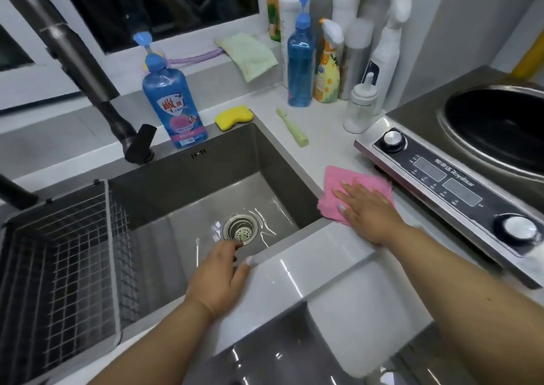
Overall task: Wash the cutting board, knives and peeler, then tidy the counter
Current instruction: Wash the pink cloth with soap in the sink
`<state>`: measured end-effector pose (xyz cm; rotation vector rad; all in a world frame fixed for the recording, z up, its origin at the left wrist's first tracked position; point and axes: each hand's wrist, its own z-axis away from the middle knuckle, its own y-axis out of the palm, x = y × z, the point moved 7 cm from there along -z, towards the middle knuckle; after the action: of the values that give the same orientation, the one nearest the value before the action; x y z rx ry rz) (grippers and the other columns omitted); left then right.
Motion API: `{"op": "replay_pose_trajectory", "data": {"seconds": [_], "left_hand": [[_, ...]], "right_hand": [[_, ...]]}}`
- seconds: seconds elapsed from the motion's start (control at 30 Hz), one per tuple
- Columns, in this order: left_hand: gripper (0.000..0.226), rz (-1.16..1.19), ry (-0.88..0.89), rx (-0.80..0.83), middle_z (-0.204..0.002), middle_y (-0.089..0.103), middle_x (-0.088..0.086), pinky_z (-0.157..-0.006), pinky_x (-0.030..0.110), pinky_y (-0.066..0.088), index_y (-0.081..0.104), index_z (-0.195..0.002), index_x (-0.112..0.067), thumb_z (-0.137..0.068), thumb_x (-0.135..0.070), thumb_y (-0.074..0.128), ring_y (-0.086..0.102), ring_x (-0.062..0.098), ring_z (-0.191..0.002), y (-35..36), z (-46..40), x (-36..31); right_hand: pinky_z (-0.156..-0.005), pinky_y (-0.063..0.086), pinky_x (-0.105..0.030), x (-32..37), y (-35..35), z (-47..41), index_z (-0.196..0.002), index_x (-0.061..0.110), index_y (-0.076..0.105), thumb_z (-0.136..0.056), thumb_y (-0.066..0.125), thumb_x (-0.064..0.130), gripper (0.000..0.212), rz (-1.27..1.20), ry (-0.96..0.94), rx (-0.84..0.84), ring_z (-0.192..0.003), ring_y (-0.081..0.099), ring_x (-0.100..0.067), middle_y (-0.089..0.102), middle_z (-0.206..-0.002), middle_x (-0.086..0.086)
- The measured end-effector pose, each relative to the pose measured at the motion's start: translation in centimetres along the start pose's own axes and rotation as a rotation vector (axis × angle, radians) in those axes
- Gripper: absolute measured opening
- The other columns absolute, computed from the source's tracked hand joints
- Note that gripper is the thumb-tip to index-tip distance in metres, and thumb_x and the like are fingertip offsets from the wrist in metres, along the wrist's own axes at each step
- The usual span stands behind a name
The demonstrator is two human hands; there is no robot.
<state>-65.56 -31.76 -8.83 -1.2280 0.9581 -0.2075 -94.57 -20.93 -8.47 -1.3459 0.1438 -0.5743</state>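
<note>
Beside the steel sink [273, 161], the flat right hand [366, 208] presses a fuzzy pink cloth [338, 178] onto the glossy white table [329, 261]; the left hand [219, 278], fingers relaxed, rests on the sink edge.

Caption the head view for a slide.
Right hand presses a pink cloth flat on the counter beside the sink; left hand rests at its front edge.

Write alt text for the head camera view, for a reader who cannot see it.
A person's right hand presses a pink cloth flat on the white counter between a steel sink and an induction cooker. The left hand rests open on the sink's front edge. Detergent bottles and a yellow sponge stand behind.
</note>
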Motion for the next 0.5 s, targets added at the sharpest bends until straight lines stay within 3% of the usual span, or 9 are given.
{"op": "replay_pose_trajectory", "data": {"seconds": [0.1,0.2,0.27,0.5], "left_hand": [[0.068,0.167,0.017,-0.157,-0.109,0.05,-0.005,-0.084,0.029,0.044,0.055,-0.118,-0.014,-0.083,-0.067,0.033,0.053,0.01,-0.096,-1.2,0.5,-0.1],[0.051,0.336,-0.085,-0.412,-0.103,0.05,-0.003,-0.085,0.013,0.035,0.059,-0.109,-0.013,-0.086,-0.052,0.036,0.048,0.005,-0.095,-3.7,1.9,0.3],[0.046,0.348,-0.146,-0.494,-0.102,0.051,-0.003,-0.085,0.006,0.031,0.06,-0.106,-0.015,-0.087,-0.049,0.034,0.047,0.004,-0.096,-4.7,3.5,1.0],[0.055,0.13,-0.201,-0.478,-0.102,0.058,0.004,-0.088,0.025,0.036,0.068,-0.1,-0.006,-0.093,-0.042,0.028,0.051,0.02,-0.098,-5.9,9.2,4.8]], "right_hand": [[-0.118,0.003,-0.038,-1.2,0.6,3.0,-0.15,0.037,0.011,-0.103,0.019,0.04,0.048,-0.005,0.056,-0.033,-0.147,-0.004,-0.008,0.002,-0.159,0.014],[-0.118,0.003,-0.038,-0.8,1.1,4.8,-0.151,0.033,0.008,-0.102,0.015,0.04,0.05,0.041,0.109,-0.072,-0.147,-0.004,-0.011,0.0,-0.159,0.011],[-0.119,0.003,-0.04,0.7,1.7,5.6,-0.151,0.032,0.006,-0.102,0.012,0.042,0.051,0.062,0.126,-0.075,-0.147,-0.004,-0.014,0.001,-0.159,0.009],[-0.117,-0.004,-0.042,11.2,5.2,7.8,-0.152,0.029,0.002,-0.099,0.001,0.045,0.056,0.108,-0.017,-0.057,-0.148,-0.007,-0.019,-0.003,-0.161,0.004]]}}
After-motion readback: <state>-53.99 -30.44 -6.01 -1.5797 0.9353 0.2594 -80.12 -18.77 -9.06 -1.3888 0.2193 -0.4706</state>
